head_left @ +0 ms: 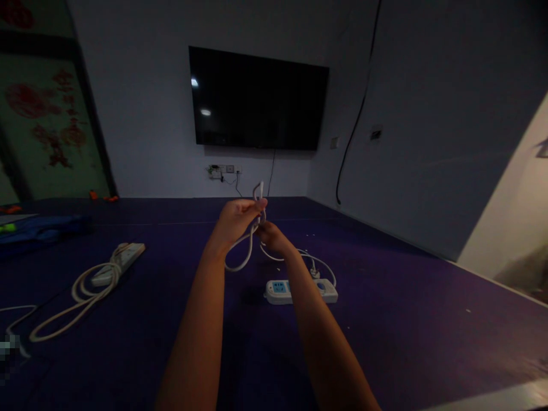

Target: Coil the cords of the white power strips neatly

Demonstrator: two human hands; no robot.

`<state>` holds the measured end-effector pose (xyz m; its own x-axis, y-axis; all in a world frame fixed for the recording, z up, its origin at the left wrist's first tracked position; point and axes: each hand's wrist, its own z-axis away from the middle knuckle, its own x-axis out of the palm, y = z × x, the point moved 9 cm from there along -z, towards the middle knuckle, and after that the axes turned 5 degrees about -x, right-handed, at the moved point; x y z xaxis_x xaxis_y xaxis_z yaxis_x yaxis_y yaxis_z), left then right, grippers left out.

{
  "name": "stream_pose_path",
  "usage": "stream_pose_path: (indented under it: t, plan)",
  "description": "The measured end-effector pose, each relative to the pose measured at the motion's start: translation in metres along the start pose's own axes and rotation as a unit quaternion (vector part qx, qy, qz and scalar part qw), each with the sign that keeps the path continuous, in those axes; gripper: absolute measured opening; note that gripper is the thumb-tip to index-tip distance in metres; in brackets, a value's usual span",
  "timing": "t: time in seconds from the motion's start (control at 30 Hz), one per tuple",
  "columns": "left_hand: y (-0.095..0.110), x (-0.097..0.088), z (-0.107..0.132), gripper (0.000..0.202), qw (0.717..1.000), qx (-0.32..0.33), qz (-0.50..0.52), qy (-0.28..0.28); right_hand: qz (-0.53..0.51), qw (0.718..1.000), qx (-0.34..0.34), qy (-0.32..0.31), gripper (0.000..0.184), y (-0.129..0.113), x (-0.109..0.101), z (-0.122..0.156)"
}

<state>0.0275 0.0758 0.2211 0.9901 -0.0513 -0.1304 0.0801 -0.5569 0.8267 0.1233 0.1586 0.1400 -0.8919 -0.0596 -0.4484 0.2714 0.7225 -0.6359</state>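
Observation:
Both my arms reach forward over a dark purple floor mat (385, 319). My left hand (237, 220) is closed round a folded loop of white cable (240, 260), its bend sticking up above my fingers. My right hand (270, 235) is closed on the same cable just below and right of the left hand. The cable runs down and right to a white power strip (299, 291) with blue sockets, lying flat on the mat below my hands.
A second white power strip (122, 260) with its coiled cord (72, 302) lies on the mat at left. A dark television (257, 100) hangs on the far wall above wall sockets (225, 169). Blue items (38, 228) sit at far left.

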Motion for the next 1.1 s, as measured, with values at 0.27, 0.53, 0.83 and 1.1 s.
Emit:
stream_pose_path:
  t: [0.27,0.53,0.83,1.1]
  plan:
    - [-0.023,-0.022,-0.008,0.048,0.983,-0.006,-0.179,0.031,0.043,0.998,-0.020,0.040,0.018,-0.014,-0.024,0.005]
    - [-0.024,0.006,-0.005,0.028,0.958,0.004,-0.283,-0.043,0.135,0.991,-0.021,0.012,0.011,-0.022,-0.024,0.004]
    - [-0.033,0.003,-0.011,0.011,0.932,0.020,-0.362,0.009,0.159,0.987,-0.038,-0.005,0.034,-0.037,-0.023,0.005]
    - [-0.028,-0.002,-0.015,0.008,0.964,0.044,-0.255,0.062,0.128,0.992,0.002,0.004,0.035,-0.027,-0.037,0.013]
